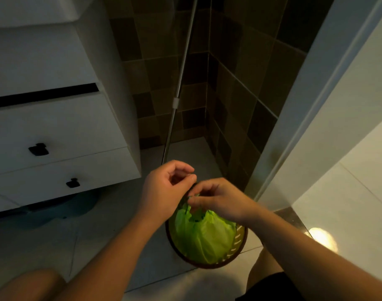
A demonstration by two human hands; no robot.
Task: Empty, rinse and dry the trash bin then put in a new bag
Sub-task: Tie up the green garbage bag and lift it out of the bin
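A round brown trash bin (240, 255) with slotted sides stands on the pale floor below my hands. A bright green bag (207, 240) fills it, its top gathered up into a bunch. My right hand (218, 198) pinches the gathered top of the bag just above the bin. My left hand (166, 187) is beside it, fingers curled, thumb and fingertips pinching at the same bunch of dark-edged plastic. The bag's contents are hidden.
A white cabinet (55, 131) with black drawer knobs stands at the left. A metal mop pole (179, 88) leans in the tiled corner behind the bin. A white door frame (305, 105) rises at the right. My knees show at the bottom.
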